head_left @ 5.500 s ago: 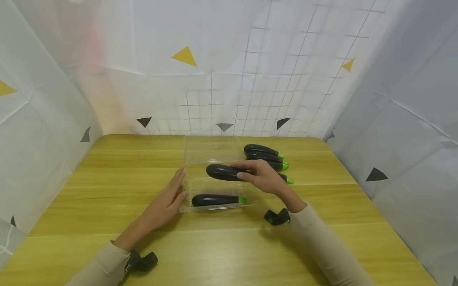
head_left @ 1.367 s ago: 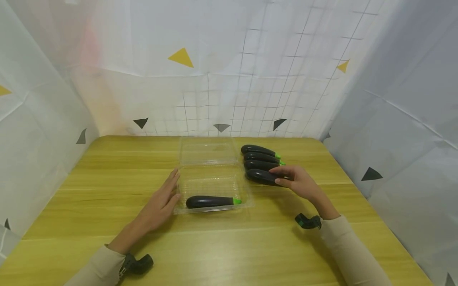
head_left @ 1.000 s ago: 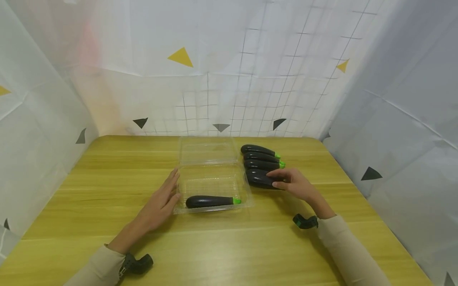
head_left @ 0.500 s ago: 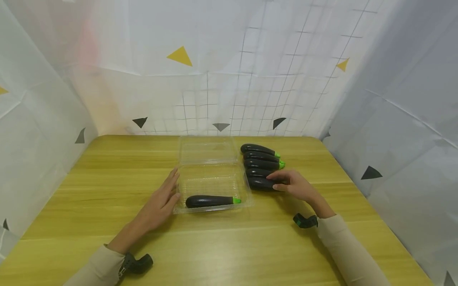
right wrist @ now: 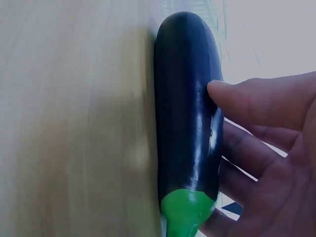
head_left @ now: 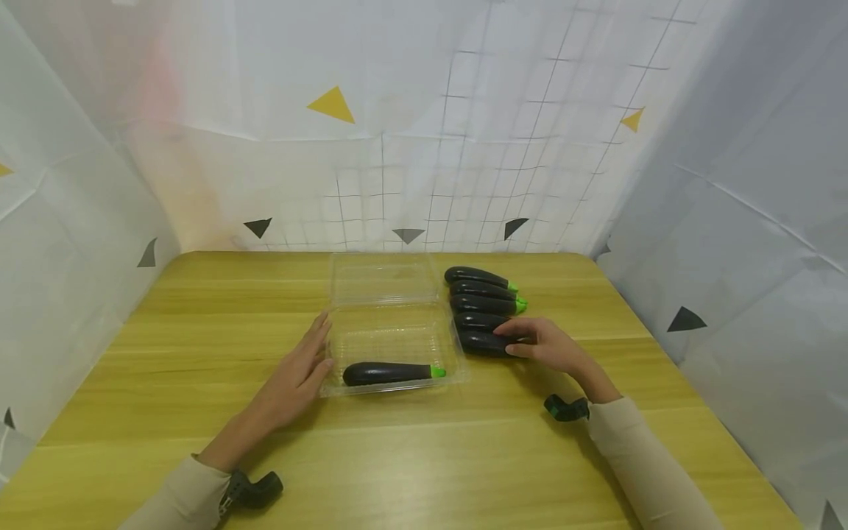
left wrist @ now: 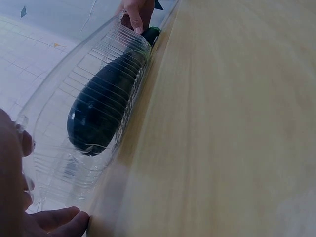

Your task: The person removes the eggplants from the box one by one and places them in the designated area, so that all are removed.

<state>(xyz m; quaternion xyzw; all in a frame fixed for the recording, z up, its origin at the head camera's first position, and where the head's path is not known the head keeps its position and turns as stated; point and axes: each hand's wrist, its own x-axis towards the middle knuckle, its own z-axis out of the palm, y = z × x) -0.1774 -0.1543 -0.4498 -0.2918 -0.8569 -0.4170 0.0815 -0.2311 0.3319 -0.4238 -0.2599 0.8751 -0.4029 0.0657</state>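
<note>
A clear plastic clamshell container [head_left: 391, 303] lies with its lid folded back. Along the container's near side is one dark eggplant [head_left: 384, 373], green stem pointing right. My left hand [head_left: 294, 379] rests against the container's left side with fingers extended; its thumb [left wrist: 64, 222] is low by the tabletop in the left wrist view. To the right, my right hand [head_left: 550, 350] holds the nearest eggplant [head_left: 480, 343] of a row. In the right wrist view the thumb [right wrist: 237, 98] lies on that eggplant's side, with the other fingers partly hidden behind it.
Several more eggplants [head_left: 483, 303] lie side by side beyond the held one, close to the container's right side. The wooden table [head_left: 411, 471] ends at a white sheet wall [head_left: 298, 184] behind, with grey-white sheets on both sides.
My right hand has carried an eggplant from over the container rightward and lowered it at the row's near end, then shifted it slightly toward me. The left hand has stayed by the container.
</note>
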